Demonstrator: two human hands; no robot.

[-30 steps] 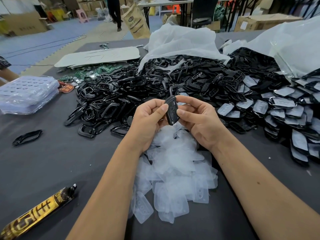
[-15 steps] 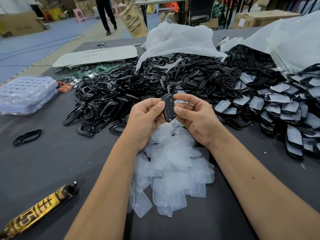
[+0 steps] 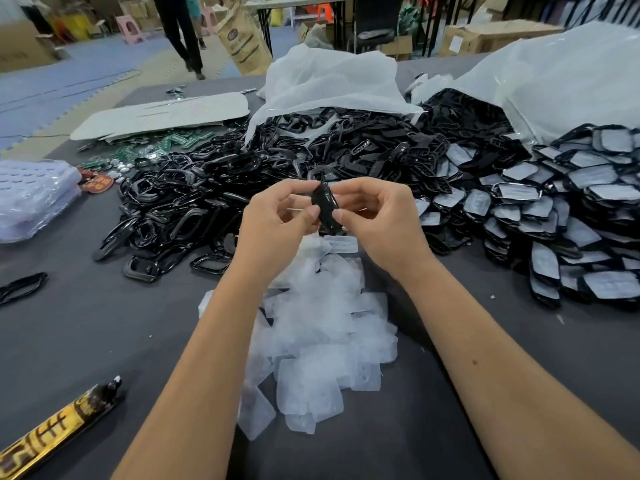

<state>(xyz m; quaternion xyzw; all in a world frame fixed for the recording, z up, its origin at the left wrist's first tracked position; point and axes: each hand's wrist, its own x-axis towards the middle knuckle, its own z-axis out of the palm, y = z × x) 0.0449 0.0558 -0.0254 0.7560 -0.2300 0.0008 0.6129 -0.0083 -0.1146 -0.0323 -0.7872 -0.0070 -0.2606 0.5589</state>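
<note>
Head view is showing a small black key-fob shell [image 3: 325, 211] being held upright in the air between both hands, above the near edge of the parts piles and over the grey table [image 3: 86, 323]. The left hand [image 3: 273, 230] is pinching the shell's left edge, its thumb and curled fingertips closing on it, and the right hand [image 3: 377, 223] is gripping the right edge in the same way, with the forefinger pressing near the top and the thumb lower down. Directly below the hands a heap of clear, frosted plastic pads [image 3: 318, 334] is lying between the forearms. Just behind and to the left of the hands a wide pile of glossy black frames [image 3: 194, 209] is spreading across the table, and to the right a pile of black covers with grey film [image 3: 571, 220] is spilling out of a white plastic bag [image 3: 571, 74]. A second white bag [image 3: 329, 81] is resting on the far side of the frames. Green circuit boards [image 3: 173, 140] are lying beyond the frames, beside a flat cardboard sheet [image 3: 162, 116]. At the left edge a wrapped stack of clear trays [image 3: 31, 195] is sitting, with one loose black ring [image 3: 20, 287] nearer the person, and a gold-and-black tube [image 3: 55, 434] is lying at the near left corner.
</note>
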